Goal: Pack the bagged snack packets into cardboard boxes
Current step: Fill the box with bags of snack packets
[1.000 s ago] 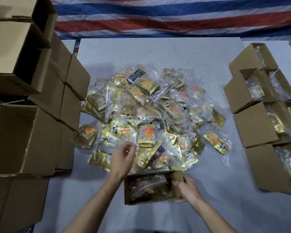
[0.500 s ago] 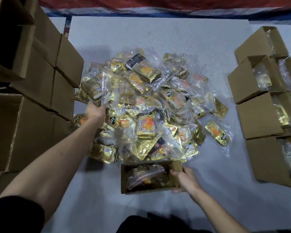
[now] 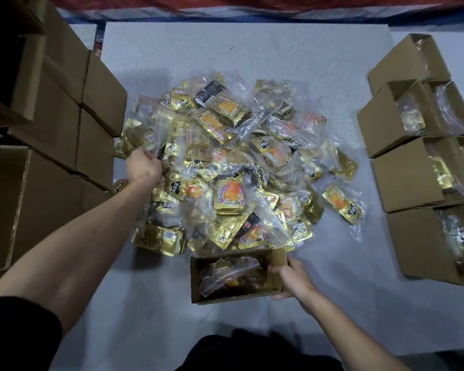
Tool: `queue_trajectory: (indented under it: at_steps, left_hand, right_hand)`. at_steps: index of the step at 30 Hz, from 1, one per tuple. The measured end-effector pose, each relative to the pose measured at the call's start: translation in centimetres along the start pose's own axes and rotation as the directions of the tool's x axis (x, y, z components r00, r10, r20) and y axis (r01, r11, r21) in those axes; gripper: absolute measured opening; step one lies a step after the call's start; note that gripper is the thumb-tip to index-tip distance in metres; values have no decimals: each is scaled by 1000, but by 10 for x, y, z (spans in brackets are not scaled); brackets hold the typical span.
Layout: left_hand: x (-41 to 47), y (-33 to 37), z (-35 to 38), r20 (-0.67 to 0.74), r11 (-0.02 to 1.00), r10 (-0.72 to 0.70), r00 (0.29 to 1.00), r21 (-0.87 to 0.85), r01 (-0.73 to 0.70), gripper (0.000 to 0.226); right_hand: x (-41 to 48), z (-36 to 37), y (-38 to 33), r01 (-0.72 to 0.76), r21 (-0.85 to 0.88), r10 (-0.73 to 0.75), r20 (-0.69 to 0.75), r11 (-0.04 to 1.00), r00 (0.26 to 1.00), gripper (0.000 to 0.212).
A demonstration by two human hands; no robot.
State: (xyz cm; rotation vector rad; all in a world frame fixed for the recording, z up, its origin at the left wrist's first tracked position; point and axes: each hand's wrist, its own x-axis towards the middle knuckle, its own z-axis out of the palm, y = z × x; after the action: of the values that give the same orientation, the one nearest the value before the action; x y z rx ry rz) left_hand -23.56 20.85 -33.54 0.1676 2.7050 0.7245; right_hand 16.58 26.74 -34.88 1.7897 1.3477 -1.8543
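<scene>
Fingers (image 3: 142, 155) of left hand (image 3: 143, 167) now pinch bag (image 3: 143, 132).

The pile of bagged packets (image 3: 225, 170) occupies the centre of the white sheet (image 3: 252, 54). At 12 o'clock from the pile, bare sheet runs to the striped tarpaulin (image 3: 225, 9). At 9 o'clock, stacked cardboard boxes (image 3: 51, 129) stand just beside the pile, leaving only a narrow gap. The left hand (image 3: 144, 167), gripping a bag (image 3: 142, 132), and its forearm cross the 8 o'clock approach. At 3 o'clock, a lane of bare sheet separates the pile from the filled boxes (image 3: 402, 183). At 6 o'clock, the open box (image 3: 194, 279) touches the pile's edge.
</scene>
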Motion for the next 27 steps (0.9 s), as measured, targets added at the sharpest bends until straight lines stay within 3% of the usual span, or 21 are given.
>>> queue_trajectory:
  at_steps: [3, 8, 11, 14, 19, 24, 27]
  left_hand:
    - [-8, 5, -10, -75, 926, 262, 962, 302, -229, 22]
    - [-14, 13, -32, -95, 882, 384, 918, 331, -335, 17]
    - [-18, 18, -45, -118, 908, 384, 916, 226, -352, 12]
    - [-15, 21, -57, -104, 960, 280, 954, 8, -281, 11]
    - [-9, 23, -78, -83, 936, 236, 968, -250, -249, 7]
    - [-30, 24, -93, 109, 860, 331, 937, -444, -252, 19]
    - [-58, 30, -103, 155, 798, 419, 895, -533, -281, 18]
  right_hand:
    - [-2, 0, 3, 2, -2, -2, -2, 1000, 1000, 37]
    - [-8, 0, 4, 0, 5, 0, -6, 1000, 1000, 46]
    - [-11, 0, 6, 10, -1, -10, -5, 1000, 1000, 39]
    - [-15, 1, 7, 15, -4, -15, -4, 1000, 1000, 27]
    - [-17, 2, 8, 30, -18, -30, -25, 999, 999, 21]
    - [-20, 3, 8, 25, -11, -25, -41, 1000, 999, 32]
    - [-21, 4, 9, 21, 4, -21, -43, 1000, 999, 37]
